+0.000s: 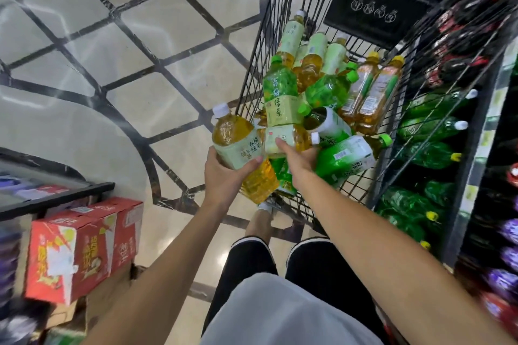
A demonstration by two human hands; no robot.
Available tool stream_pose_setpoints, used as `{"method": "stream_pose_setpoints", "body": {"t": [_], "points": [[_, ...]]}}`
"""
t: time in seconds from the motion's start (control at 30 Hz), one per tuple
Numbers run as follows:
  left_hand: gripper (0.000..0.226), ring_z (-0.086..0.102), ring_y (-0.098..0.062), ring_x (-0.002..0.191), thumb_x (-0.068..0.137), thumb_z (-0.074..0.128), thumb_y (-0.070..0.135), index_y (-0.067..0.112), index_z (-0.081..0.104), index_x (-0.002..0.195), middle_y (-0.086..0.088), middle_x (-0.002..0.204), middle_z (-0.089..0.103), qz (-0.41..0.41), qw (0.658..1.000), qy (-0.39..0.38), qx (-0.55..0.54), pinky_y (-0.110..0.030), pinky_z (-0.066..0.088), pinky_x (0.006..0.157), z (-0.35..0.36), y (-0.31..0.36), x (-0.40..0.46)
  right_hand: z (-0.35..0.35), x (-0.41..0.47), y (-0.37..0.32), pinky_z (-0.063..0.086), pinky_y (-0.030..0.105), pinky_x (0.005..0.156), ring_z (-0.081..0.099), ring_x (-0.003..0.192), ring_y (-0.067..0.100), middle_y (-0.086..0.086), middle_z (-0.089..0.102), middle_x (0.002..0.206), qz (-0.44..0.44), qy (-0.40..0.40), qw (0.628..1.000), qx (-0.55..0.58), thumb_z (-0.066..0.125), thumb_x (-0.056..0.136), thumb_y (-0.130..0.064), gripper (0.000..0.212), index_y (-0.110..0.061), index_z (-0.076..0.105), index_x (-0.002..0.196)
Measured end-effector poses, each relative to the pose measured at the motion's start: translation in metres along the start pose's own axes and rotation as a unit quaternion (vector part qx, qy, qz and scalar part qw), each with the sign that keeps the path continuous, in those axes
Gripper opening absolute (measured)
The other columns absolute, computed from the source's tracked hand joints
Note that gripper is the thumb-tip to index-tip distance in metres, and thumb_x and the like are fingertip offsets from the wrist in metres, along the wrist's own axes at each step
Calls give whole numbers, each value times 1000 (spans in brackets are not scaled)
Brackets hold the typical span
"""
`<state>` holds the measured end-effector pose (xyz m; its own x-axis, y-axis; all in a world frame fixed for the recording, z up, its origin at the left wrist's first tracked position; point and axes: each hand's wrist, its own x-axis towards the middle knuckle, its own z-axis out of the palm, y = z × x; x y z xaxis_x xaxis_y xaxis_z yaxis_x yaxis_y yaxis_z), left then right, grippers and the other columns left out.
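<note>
My left hand [224,173] grips a white-capped bottle of amber tea [234,138] with a pale green label, held upright at the near left corner of the black wire shopping cart [253,75]. My right hand [298,155] holds a second tea bottle [288,138] of the same kind, lying sideways with its cap pointing right, just over the pile in the cart. The cart holds several bottles: amber tea ones and bright green ones [280,92]. Another amber bottle [260,182] lies below my left hand.
Red cartons [81,246] are stacked at the lower left beside a dark shelf edge [56,197]. A shelf rack on the right carries green bottles [429,126] and dark bottles [462,36]. The pale tiled floor [126,59] stretches to the left of the cart.
</note>
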<state>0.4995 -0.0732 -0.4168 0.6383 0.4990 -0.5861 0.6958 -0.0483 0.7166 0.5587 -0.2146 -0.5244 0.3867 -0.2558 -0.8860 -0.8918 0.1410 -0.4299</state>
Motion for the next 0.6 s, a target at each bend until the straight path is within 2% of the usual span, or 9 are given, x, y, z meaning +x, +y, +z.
{"method": "stream_pose_setpoints", "body": {"t": [0.1,0.17,0.3,0.43,0.53,0.6], "points": [[73,68,3,97,66,96,27,17,56,126,4,115,70,13,1000,-14,9,-25,61,81,-8,0,3,3,-8,10,39,43,114,54,129,26,10,54,144,-40,4,999,14,94,65,-29,105,-15,31,148],[73,69,1,98,66,96,27,18,56,126,4,115,71,18,999,-24,11,-27,62,82,-13,0,5,10,-14,14,37,45,115,51,131,28,10,48,148,-64,3,998,28,93,66,-28,106,-20,26,147],[73,70,-6,104,65,97,29,20,56,126,4,116,72,29,999,-42,17,-33,63,85,-24,0,15,25,-17,16,42,43,109,56,120,27,9,51,141,-90,22,995,37,94,52,-41,111,-33,25,138],[75,71,-7,105,64,97,34,21,57,127,5,117,72,37,997,-61,22,-32,62,84,-33,0,22,31,-16,21,39,32,104,54,116,21,9,51,141,-101,41,992,61,95,62,-22,107,-24,26,143],[72,71,-2,99,67,96,25,21,57,127,5,115,72,38,996,-80,23,-23,61,76,-40,4,21,33,-21,14,40,39,113,56,125,23,6,55,142,-86,49,992,73,98,57,-24,110,-18,32,145],[68,71,-2,95,69,94,19,19,56,126,5,112,72,35,993,-108,29,-19,59,71,-46,11,20,25,-30,7,44,42,112,57,125,23,5,59,138,-100,46,993,44,100,53,-27,109,-15,40,143]]}}
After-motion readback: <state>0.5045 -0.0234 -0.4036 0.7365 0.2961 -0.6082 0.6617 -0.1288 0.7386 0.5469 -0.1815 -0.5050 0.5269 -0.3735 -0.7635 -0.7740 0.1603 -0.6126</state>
